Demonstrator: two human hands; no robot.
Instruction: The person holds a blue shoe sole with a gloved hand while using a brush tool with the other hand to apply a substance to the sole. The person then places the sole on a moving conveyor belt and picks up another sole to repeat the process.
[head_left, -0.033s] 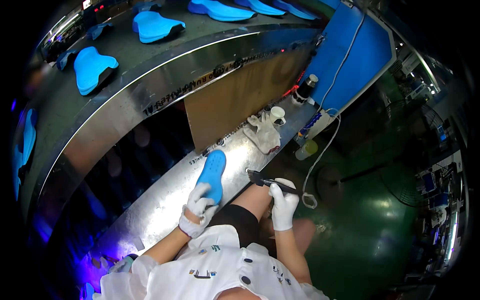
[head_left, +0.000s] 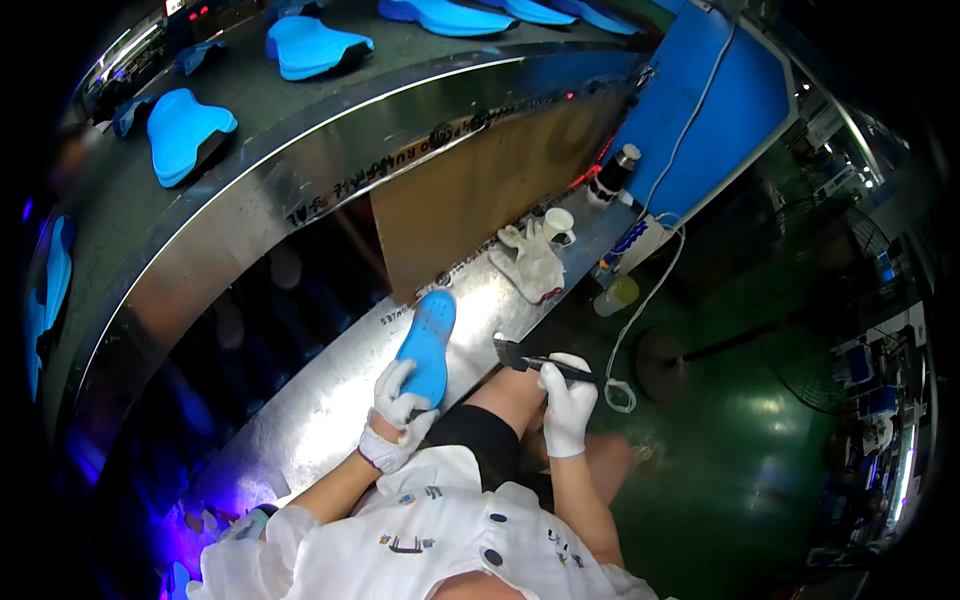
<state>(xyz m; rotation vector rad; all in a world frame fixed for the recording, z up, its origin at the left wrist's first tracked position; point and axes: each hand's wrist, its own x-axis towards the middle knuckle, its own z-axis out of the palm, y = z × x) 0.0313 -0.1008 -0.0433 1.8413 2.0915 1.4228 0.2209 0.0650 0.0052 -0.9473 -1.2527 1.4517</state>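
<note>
A blue shoe sole (head_left: 428, 335) lies on a shiny metal ledge (head_left: 330, 400) in front of me, toe pointing away. My left hand (head_left: 395, 415), in a white glove, grips the sole's near end. My right hand (head_left: 568, 400), also gloved in white, holds a dark-handled brush (head_left: 520, 358) just right of the sole. The brush head points left toward the sole and does not touch it. My knees are below the ledge.
A curved conveyor (head_left: 300, 170) beyond the ledge carries several blue soles (head_left: 185, 130). A brown panel (head_left: 470, 200) stands behind the ledge. A spare white glove (head_left: 535, 265), a small cup (head_left: 560, 222), bottles (head_left: 612, 175) and a white cable (head_left: 650, 290) lie to the right, by a blue board (head_left: 710, 110).
</note>
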